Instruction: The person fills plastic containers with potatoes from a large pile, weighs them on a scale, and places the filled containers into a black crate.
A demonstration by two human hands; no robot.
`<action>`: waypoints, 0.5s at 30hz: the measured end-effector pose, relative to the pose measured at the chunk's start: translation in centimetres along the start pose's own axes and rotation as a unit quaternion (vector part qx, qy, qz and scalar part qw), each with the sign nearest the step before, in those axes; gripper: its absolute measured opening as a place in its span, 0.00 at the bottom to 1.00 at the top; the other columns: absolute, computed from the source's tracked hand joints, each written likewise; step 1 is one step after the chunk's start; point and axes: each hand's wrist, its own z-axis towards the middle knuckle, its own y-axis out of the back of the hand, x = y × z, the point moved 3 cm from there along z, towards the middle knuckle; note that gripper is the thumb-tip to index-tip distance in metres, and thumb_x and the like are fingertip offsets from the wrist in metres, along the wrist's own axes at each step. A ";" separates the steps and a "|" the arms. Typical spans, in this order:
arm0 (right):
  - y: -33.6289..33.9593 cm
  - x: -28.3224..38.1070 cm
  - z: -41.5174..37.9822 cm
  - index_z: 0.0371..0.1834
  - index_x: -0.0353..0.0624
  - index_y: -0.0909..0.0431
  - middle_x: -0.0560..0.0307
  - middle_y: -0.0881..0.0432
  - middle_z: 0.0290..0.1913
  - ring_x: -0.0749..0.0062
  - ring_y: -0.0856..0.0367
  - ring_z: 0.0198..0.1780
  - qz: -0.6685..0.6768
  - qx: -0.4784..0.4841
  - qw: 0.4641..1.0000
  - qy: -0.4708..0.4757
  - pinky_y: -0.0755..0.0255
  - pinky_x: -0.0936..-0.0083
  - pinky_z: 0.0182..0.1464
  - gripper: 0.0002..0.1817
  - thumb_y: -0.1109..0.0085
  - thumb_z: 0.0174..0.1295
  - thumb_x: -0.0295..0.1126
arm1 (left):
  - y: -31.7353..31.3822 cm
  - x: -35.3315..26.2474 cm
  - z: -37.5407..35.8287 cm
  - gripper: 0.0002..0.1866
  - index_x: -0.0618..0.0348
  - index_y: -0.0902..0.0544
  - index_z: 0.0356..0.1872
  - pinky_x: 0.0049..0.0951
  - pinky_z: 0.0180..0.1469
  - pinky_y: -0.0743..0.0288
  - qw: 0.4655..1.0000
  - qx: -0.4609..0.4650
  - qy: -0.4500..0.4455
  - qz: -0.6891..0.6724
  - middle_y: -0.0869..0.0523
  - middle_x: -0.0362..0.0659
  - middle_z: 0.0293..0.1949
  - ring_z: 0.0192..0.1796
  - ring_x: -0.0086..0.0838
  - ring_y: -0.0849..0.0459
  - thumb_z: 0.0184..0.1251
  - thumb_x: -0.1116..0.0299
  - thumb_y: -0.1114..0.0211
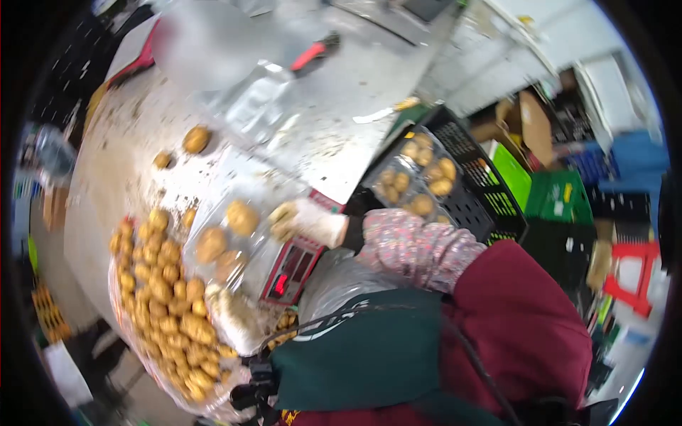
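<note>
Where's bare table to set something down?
Bare but dirt-specked: tabletop between red-handled tool and black crate, apart from a pale strip near the crate; another patch left of two loose potatoes. Crowded: around potato pile, scale, left hand and right hand.

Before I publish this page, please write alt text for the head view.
A person's gloved left hand and right hand are close to a clear pack of potatoes beside a red scale panel. Loose potatoes are heaped at left; a black crate stands at right.
</note>
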 end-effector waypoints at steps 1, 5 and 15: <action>-0.4 0.3 -1.2 0.40 0.32 0.23 0.53 0.17 0.31 0.72 0.19 0.31 0.007 -0.001 1.000 -0.021 0.24 0.76 0.36 0.08 0.37 0.58 0.21 | -0.9 -0.7 0.7 0.19 0.59 0.27 0.59 0.44 0.66 0.31 0.998 0.058 -0.018 -0.023 0.20 0.47 0.55 0.60 0.40 0.23 0.71 0.65 0.41; 2.5 2.2 -2.7 0.43 0.36 0.19 0.55 0.14 0.39 0.77 0.18 0.41 -0.115 0.056 0.992 -0.002 0.23 0.76 0.47 0.11 0.33 0.58 0.27 | 0.7 -2.3 4.6 0.30 0.60 0.32 0.69 0.47 0.70 0.35 0.995 0.098 0.008 -0.032 0.26 0.51 0.63 0.64 0.43 0.26 0.70 0.55 0.43; 12.5 10.2 -12.1 0.65 0.36 0.28 0.55 0.19 0.57 0.70 0.20 0.55 -0.202 0.077 0.971 0.102 0.26 0.72 0.58 0.26 0.37 0.65 0.33 | -23.5 0.5 6.3 0.32 0.64 0.35 0.70 0.32 0.69 0.35 0.852 0.472 0.119 0.194 0.27 0.47 0.67 0.67 0.33 0.28 0.64 0.72 0.39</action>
